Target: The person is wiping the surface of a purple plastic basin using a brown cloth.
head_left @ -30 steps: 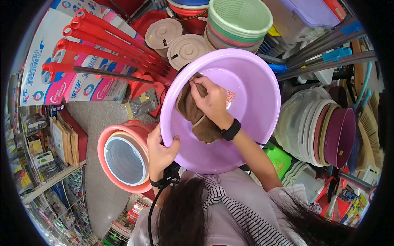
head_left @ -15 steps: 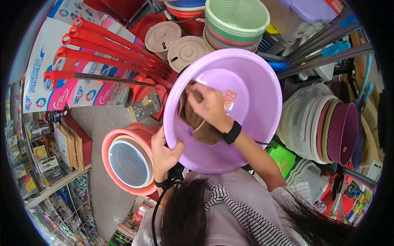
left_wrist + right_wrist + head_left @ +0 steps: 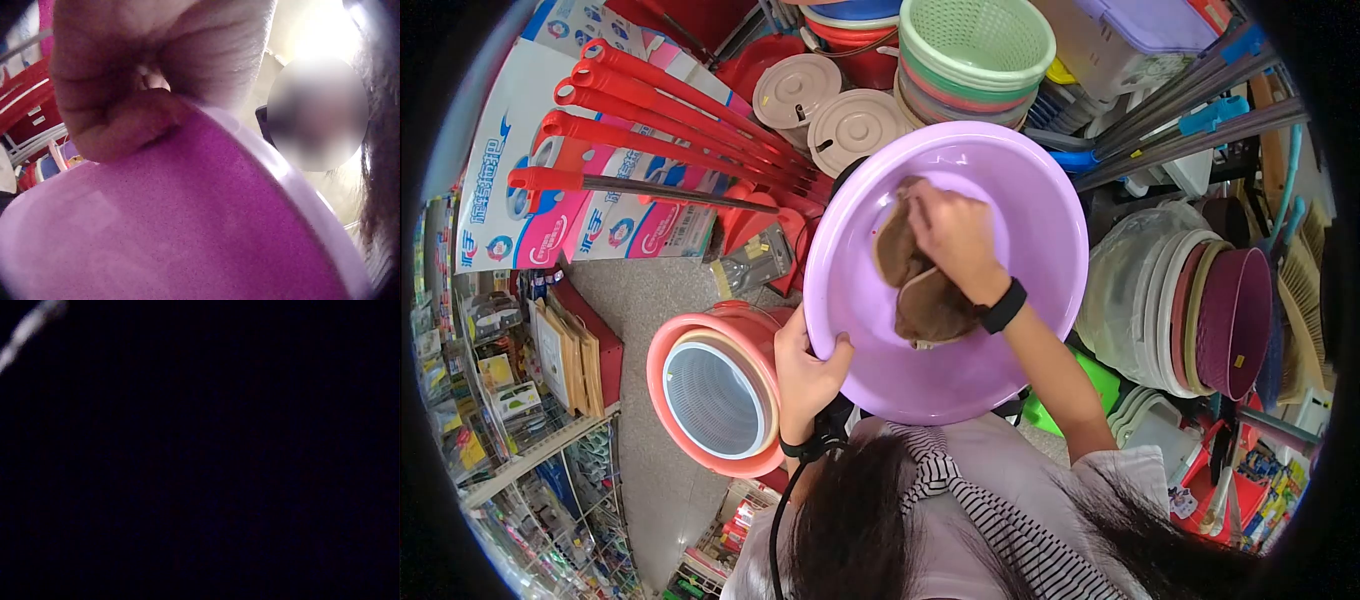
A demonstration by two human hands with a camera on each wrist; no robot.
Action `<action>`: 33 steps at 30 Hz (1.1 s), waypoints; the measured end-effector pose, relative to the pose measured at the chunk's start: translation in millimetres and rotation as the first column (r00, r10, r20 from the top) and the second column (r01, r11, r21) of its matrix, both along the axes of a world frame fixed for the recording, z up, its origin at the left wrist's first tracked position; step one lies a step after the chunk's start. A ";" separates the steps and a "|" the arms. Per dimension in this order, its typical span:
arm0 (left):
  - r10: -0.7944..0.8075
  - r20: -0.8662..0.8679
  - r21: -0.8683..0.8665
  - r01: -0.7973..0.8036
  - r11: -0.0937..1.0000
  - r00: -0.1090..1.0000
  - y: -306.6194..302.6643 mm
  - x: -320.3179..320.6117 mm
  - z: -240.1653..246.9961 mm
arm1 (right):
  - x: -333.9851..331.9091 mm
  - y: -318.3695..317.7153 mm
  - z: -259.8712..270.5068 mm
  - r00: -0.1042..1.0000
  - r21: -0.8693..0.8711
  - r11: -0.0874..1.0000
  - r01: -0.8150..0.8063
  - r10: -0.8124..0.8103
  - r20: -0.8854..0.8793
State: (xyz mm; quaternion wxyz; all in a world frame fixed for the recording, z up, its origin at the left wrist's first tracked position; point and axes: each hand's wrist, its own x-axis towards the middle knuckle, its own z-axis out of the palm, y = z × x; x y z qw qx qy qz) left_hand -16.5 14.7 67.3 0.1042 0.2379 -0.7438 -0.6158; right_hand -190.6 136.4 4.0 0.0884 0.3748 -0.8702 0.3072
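Centre of the head view: a purple basin (image 3: 1050, 260), its hollow facing the camera, with a brown cloth (image 3: 935, 308) bunched inside it, slightly left of the basin's middle and crossed in part by my hand. My right hand (image 3: 956, 235) reaches in from the lower right; its fingers are curled and pinch the upper part of the cloth, the lower folds spreading beneath the palm. A black band (image 3: 1004, 306) circles that wrist. My left hand (image 3: 810, 375), at the lower left of the basin, grips the rim, thumb laid over the edge and the other fingers mostly hidden outside it. The left wrist view shows this hand at the upper left, above the basin's purple wall. The right wrist view is almost wholly black, with a pale streak in its upper left corner.

Surroundings in the head view: red pole handles (image 3: 605, 131) before printed boxes (image 3: 490, 190) at upper left; beige lids (image 3: 860, 130) at upper centre, next to stacked green baskets (image 3: 975, 50); a coral bucket (image 3: 662, 400) holding a pale basket (image 3: 715, 400) at lower left; nested bins (image 3: 1235, 325) lying sideways at right; my striped tie (image 3: 1010, 535) at bottom centre.
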 end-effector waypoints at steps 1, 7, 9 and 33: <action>0.003 0.000 -0.001 -0.003 1.000 1.000 0.2 1.2 -0.3 | -5.5 4.6 0.4 0.998 0.028 0.998 0.061 -0.061 0.006; 0.002 0.012 0.063 -0.002 0.998 1.000 -0.6 7.7 -4.4 | -16.6 46.1 -10.6 0.967 0.308 0.921 0.237 -0.255 0.019; 0.015 -0.015 0.064 -0.014 0.998 1.000 0.0 7.3 -5.2 | -16.6 61.4 -16.7 0.964 0.327 0.913 0.245 -0.264 0.016; -0.052 0.013 0.041 0.051 0.998 0.999 -7.8 -0.5 -11.2 | 60.7 15.2 -16.7 0.650 0.029 0.732 -0.680 0.584 0.486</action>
